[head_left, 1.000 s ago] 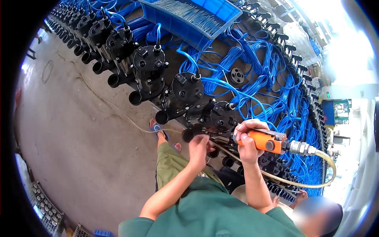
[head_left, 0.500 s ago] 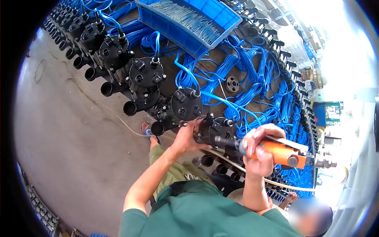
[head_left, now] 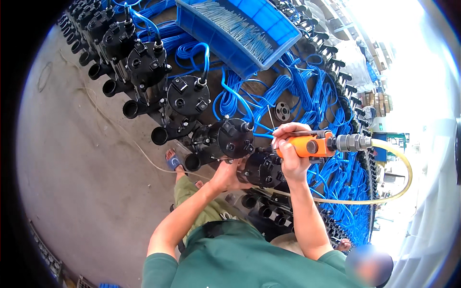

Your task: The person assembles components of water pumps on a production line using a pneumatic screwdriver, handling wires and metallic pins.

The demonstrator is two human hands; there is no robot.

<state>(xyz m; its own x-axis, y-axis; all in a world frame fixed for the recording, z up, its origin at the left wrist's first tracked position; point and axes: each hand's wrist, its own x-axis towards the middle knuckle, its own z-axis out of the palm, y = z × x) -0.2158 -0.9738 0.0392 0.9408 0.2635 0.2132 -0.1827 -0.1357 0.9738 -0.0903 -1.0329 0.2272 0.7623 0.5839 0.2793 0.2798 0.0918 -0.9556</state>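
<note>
My right hand (head_left: 292, 152) is closed around an orange air screwdriver (head_left: 305, 146) with a metal lever along its body. The tool's tip is hidden behind my fingers, over the far right edge of a black pump (head_left: 263, 170), so I cannot tell whether it touches. A metal coupling (head_left: 353, 142) joins the tool to a yellowish air hose (head_left: 406, 168). My left hand (head_left: 227, 176) is wrapped against the near left side of that same pump, with its fingertips partly hidden. Just beyond stands another black pump (head_left: 235, 138) with a blue cable rising from its lid.
More black pumps (head_left: 188, 95) run in a row to the far left, outlets facing the concrete floor (head_left: 96, 192). Behind them lie coiled blue cables (head_left: 278, 91), a round dark flange (head_left: 282, 111) and a blue crate (head_left: 240, 65) of thin rods. Another person (head_left: 370, 266) is at lower right.
My right hand has raised the air screwdriver up and to the left, and its hose now arcs in full view. My left hand stays on the pump. The whole view has shifted slightly.
</note>
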